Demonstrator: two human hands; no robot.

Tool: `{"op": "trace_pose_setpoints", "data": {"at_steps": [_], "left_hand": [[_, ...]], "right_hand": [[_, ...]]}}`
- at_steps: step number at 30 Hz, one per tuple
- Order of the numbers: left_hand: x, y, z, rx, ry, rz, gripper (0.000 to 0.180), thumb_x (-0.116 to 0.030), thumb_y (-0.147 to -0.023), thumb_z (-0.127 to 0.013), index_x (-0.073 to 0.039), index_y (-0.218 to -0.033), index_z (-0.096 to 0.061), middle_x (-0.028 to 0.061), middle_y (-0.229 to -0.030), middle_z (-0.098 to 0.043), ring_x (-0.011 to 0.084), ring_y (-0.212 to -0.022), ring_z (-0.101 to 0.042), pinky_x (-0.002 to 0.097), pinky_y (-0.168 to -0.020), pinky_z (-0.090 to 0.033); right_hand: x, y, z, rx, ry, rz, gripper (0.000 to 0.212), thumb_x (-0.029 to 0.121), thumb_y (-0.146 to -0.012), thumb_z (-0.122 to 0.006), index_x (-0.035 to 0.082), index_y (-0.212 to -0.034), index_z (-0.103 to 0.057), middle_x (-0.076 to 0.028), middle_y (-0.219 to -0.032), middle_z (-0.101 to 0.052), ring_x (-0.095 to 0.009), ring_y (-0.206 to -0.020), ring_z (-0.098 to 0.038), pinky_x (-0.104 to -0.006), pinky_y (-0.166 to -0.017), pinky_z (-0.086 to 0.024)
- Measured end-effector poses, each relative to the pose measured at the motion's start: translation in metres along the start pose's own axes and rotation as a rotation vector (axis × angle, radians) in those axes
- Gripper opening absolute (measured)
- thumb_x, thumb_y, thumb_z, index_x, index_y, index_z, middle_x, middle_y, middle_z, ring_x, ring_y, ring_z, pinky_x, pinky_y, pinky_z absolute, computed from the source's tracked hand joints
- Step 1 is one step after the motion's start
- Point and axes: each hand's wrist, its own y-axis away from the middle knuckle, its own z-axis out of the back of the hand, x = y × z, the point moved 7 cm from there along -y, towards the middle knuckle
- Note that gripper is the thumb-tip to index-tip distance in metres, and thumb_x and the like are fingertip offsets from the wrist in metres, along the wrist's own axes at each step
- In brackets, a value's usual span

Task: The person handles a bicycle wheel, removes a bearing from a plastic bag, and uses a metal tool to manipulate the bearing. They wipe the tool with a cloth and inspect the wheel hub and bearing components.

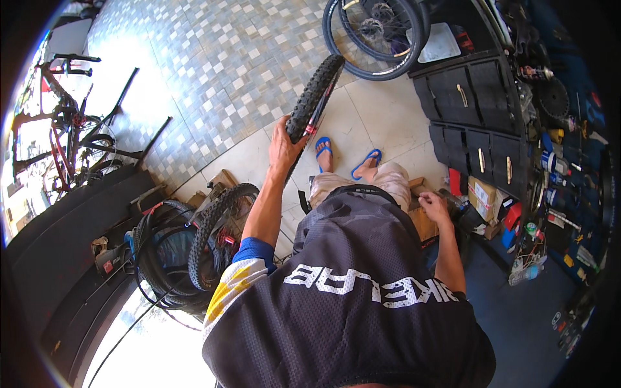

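My left hand (283,149) is wrapped round a knobby bicycle wheel (312,97), which stands upright and is seen nearly edge-on, ahead and to the left of my feet. A red hub part (310,130) shows at the wheel's side. Down by my right thigh hangs my right hand (435,205), its fingers curled; whether anything is in them I cannot make out. Below that hand lies an open brown cardboard box (424,223).
Left of me, another knobby wheel (208,239) leans by a stack of tires (158,258). Bike frames (71,129) stand farther left. More wheels (375,39) lie ahead, beside black drawers (466,97). Tools and bottles (553,168) line the right side.
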Motion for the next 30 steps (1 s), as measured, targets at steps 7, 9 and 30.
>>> {"op": "trace_pose_setpoints", "data": {"at_steps": [7,9,30], "left_hand": [[0.008,0.001,-0.001,0.050,-0.024,0.068,0.078,-0.034,-0.076,-0.091,-0.004,-0.131,-0.046,0.0228,-0.125,-0.060,0.0424,-0.113,-0.063,0.0488,-0.091,-0.053],[0.006,0.000,-0.001,0.092,-0.024,0.102,0.078,-0.036,-0.075,-0.092,-0.002,-0.127,-0.047,0.0232,-0.125,-0.059,0.0428,-0.113,-0.062,0.0483,-0.091,-0.053],[-0.037,-0.087,-0.023,0.324,-0.239,0.028,0.087,-0.034,-0.072,-0.088,-0.012,-0.143,-0.042,0.0244,-0.119,-0.070,0.0428,-0.107,-0.070,0.0498,-0.087,-0.057]], "right_hand": [[0.013,-0.009,0.013,-0.016,-0.047,-0.009,0.039,0.030,-0.098,-0.069,0.002,-0.124,-0.069,-0.015,-0.111,-0.076,-0.029,-0.101,-0.072,-0.0410,-0.088,-0.057],[0.019,-0.010,0.017,-0.017,-0.074,-0.039,0.039,0.031,-0.098,-0.069,0.002,-0.124,-0.069,-0.014,-0.111,-0.076,-0.029,-0.101,-0.073,-0.0410,-0.088,-0.057],[-0.059,0.004,-0.030,-0.073,-0.137,-0.039,0.041,0.033,-0.096,-0.070,0.001,-0.122,-0.070,-0.017,-0.113,-0.075,-0.030,-0.102,-0.073,-0.0410,-0.089,-0.056]]}}
